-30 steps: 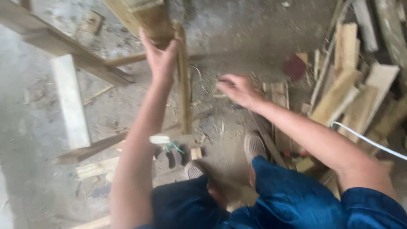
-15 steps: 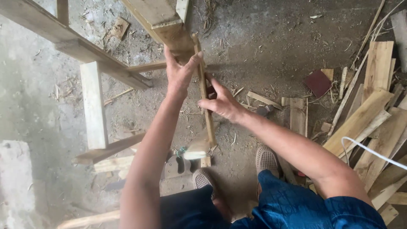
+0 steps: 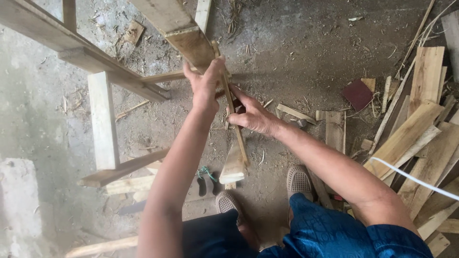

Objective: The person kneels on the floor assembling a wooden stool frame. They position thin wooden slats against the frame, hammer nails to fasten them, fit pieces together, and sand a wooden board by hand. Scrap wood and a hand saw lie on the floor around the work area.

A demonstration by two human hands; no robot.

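Above floor: both hands, left (image 3: 204,86), right (image 3: 252,116), grip one thin slat (image 3: 235,129).

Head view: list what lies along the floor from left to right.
Pale concrete block → wooden frame → left hand → right hand → dark red square piece → pile of wooden planks.

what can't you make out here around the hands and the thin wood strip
- Head view: right hand fingertips are curled behind the thin strip, so its grip is hidden.
- The left hand covers where strip meets the thick beam.
- The beam's top runs off the upper edge.
- The small green-handled tool is too small to identify.
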